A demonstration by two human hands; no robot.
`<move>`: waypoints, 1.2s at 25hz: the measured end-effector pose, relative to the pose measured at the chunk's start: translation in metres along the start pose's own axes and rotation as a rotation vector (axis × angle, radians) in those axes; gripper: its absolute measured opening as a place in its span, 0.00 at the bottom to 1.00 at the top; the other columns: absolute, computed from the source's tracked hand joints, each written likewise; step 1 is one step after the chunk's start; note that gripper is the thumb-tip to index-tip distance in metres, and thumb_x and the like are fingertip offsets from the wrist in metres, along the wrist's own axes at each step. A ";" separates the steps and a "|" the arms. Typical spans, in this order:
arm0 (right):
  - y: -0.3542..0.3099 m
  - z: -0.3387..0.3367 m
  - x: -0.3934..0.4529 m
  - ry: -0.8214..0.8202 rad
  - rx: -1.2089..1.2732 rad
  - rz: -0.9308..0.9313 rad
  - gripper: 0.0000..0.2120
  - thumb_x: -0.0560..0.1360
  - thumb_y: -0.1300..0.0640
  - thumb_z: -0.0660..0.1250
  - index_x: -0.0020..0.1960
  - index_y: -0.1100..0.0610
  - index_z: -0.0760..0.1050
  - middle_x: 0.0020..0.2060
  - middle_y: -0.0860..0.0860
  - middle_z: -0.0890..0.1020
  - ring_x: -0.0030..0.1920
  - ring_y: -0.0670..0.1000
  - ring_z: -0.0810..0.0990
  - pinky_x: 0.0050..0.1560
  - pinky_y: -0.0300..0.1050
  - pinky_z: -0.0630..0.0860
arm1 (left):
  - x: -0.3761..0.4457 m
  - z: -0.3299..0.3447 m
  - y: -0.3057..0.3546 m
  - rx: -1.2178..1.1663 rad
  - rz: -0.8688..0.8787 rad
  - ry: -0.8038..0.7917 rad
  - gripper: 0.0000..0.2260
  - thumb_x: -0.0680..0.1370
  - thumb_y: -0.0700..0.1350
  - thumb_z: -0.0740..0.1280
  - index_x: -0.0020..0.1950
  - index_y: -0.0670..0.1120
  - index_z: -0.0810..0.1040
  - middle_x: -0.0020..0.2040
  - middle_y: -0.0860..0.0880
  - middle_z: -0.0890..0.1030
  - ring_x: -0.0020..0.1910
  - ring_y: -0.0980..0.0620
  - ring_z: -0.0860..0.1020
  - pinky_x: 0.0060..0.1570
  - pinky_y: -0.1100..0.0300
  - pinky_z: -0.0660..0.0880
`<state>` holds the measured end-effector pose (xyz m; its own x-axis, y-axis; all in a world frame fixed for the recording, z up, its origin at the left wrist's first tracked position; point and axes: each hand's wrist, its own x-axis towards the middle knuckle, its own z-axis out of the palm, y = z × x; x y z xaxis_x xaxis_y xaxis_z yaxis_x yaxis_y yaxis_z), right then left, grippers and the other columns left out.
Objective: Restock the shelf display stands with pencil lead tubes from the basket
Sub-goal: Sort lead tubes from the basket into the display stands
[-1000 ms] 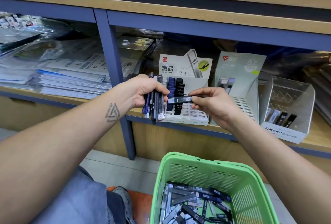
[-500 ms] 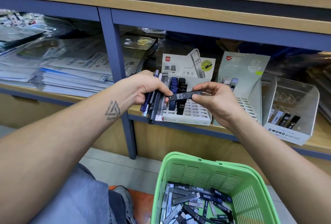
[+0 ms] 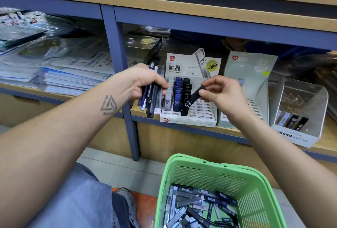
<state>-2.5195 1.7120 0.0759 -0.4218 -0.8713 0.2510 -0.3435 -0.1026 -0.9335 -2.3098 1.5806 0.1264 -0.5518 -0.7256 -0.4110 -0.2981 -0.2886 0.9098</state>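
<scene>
Black lead tube pinched in right hand fingers, over stand

Left hand covers the middles of the bundled lead tubes; the tube count in the bundle cannot be read. Green basket is cut off by the bottom edge, its loose tubes too jumbled and small to count or read. Small print on the white display stand is illegible, and the plastic-wrapped stock at far left is blurred by glare.
</scene>
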 end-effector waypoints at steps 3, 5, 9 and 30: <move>-0.002 0.000 0.005 0.049 -0.054 -0.040 0.09 0.74 0.66 0.75 0.47 0.53 0.82 0.39 0.55 0.85 0.41 0.53 0.85 0.42 0.41 0.81 | 0.001 0.000 -0.001 -0.008 -0.007 0.001 0.04 0.76 0.29 0.68 0.48 0.36 0.77 0.32 0.41 0.81 0.27 0.49 0.82 0.28 0.56 0.81; -0.004 -0.004 0.015 0.120 -0.062 -0.048 0.10 0.75 0.66 0.73 0.46 0.51 0.82 0.39 0.55 0.83 0.40 0.51 0.83 0.42 0.42 0.81 | 0.005 0.002 0.000 -0.022 0.015 0.010 0.05 0.76 0.29 0.69 0.51 0.35 0.78 0.35 0.40 0.82 0.28 0.49 0.82 0.28 0.57 0.80; -0.001 -0.009 0.035 0.146 -0.123 -0.007 0.10 0.76 0.65 0.73 0.47 0.50 0.81 0.37 0.50 0.81 0.39 0.49 0.81 0.46 0.46 0.81 | 0.015 0.014 0.008 -0.051 0.045 0.014 0.03 0.76 0.30 0.69 0.48 0.35 0.78 0.35 0.40 0.81 0.27 0.49 0.82 0.27 0.57 0.80; 0.024 -0.001 0.076 -0.084 -0.840 -0.030 0.09 0.77 0.59 0.72 0.57 0.55 0.81 0.54 0.56 0.83 0.53 0.55 0.82 0.51 0.40 0.76 | 0.060 0.044 0.033 0.073 -0.061 -0.002 0.04 0.79 0.32 0.67 0.44 0.37 0.77 0.27 0.43 0.79 0.23 0.51 0.80 0.24 0.57 0.79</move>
<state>-2.5607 1.6437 0.0724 -0.3501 -0.9102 0.2212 -0.8774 0.2361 -0.4176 -2.3868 1.5547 0.1290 -0.5327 -0.7066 -0.4658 -0.3873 -0.2858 0.8765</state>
